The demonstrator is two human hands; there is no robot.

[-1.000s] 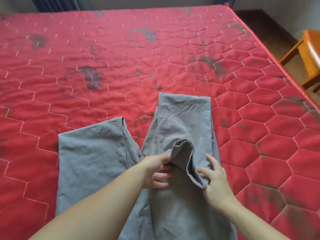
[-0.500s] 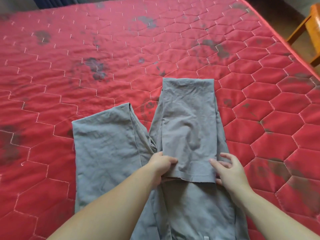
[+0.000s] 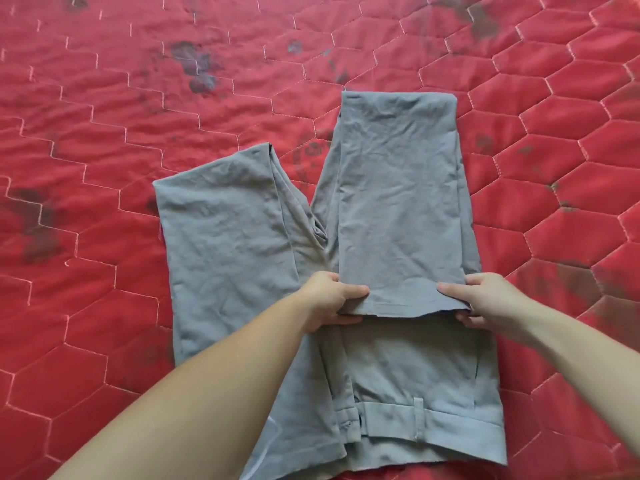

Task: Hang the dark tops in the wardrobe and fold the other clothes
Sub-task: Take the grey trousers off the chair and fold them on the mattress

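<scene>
So the grey trousers [image 3: 391, 202] were lying flat on the red quilted mattress [image 3: 138, 98], waistband [image 3: 426, 415] nearest the camera, with the right-side leg doubled back on itself so its hem sat about halfway down the garment. The left hand [image 3: 329, 297] pinched the near left corner of that folded leg — thumb on top, fingers tucked under — and the right hand [image 3: 491, 301] had the near right corner gripped the same way. The other leg [image 3: 228, 237] just lay spread out to the left, untouched, and the mattress had dark stains [image 3: 197, 69] all over it.
</scene>
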